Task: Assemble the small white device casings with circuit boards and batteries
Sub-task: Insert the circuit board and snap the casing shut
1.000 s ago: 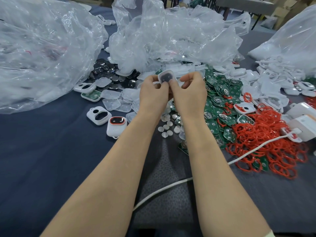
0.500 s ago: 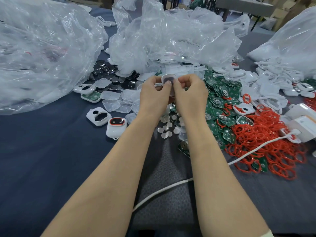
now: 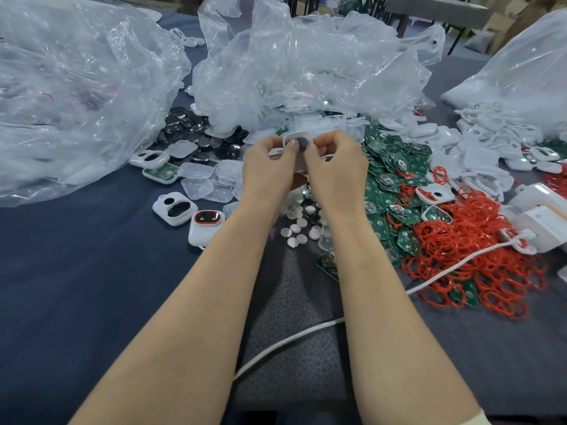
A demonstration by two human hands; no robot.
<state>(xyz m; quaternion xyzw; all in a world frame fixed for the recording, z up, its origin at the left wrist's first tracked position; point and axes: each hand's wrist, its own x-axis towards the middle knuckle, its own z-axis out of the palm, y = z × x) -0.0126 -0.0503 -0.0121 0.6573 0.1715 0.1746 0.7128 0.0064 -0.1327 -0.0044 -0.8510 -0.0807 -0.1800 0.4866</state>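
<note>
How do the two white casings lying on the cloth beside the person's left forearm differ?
The plain casing has two open holes and no red; the red-ringed casing has one dark window framed by a red ring. The plain casing looks like a thin bare shell; the red-ringed casing looks thicker and closed. Both are white, rounded and lie untouched on the dark cloth.

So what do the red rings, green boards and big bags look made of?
Red rings: probably rubber or silicone, matte; thin loops lying limp and tangled. Green boards: circuit-board laminate, glossy green with silvery metal clips. Bags: thin clear plastic film, crinkled, with shiny highlights.
</note>
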